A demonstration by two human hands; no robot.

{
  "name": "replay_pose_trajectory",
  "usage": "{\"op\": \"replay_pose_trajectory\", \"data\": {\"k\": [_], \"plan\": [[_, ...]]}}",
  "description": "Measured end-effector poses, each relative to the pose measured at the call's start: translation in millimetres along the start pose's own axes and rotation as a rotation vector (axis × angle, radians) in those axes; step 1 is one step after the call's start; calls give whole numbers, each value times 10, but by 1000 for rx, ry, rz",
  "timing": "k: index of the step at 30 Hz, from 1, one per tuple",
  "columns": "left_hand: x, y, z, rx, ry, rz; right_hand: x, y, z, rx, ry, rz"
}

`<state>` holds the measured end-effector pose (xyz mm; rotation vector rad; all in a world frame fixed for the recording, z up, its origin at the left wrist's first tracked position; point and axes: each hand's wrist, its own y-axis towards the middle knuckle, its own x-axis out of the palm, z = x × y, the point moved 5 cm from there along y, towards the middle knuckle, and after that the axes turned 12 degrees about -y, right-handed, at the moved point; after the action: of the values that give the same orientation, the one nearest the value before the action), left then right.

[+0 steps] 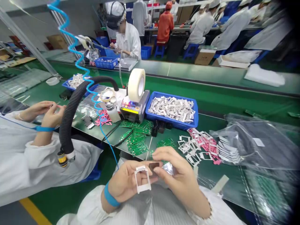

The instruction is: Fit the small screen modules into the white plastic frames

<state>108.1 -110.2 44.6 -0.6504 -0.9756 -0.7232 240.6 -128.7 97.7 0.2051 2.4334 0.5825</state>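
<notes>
While the left hand [124, 181] clasps a frame [143, 188], the right hand [178, 170] pinches a dark piece [153, 166] (both unjoined); more frames [185, 137] lie loose.

The person's left hand [122, 182], with a blue band [110, 195] at its wrist, holds a small white frame [144, 188]. The right hand [179, 170] pinches a dark piece [153, 167] just beside it. Beyond the hands, green circuit boards [137, 145] lie on the table, near a machine [133, 114] with a tape roll [132, 86] on top. Right of that stands a blue tray [196, 115] of white parts [172, 107]; pink pieces [206, 142] lie nearer. At left, a co-worker's hands [52, 117] work near a black hose [69, 117].
</notes>
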Motion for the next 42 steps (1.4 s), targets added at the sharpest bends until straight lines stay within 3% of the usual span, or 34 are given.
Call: {"op": "replay_pose_trajectory", "data": {"k": [3,7,12,26,29,32,36,40,42], "plan": [[39,12,30,32,36,17,-81,-21,-29,-78,-212,136],[41,15,74,66,168,51,-92,-35,-38,-118,-390,161],[4,11,108,118,335,22,-65,-27,21,-64,-375,134],[-25,59,134,133,474,13,25,-29,78,-19,-378,83],[-33,135,86,109,373,59,6,-39,59,-37,-353,-17],[-65,234,72,104,118,93,-212,-99,48,19,-223,-88],[-197,288,131,165,-64,142,-542,-323,305,264,-215,-97],[-298,263,70,104,-109,129,-325,-678,818,381,-539,-326],[-297,245,14,65,-126,98,-184,-790,990,408,-671,-326]]}}
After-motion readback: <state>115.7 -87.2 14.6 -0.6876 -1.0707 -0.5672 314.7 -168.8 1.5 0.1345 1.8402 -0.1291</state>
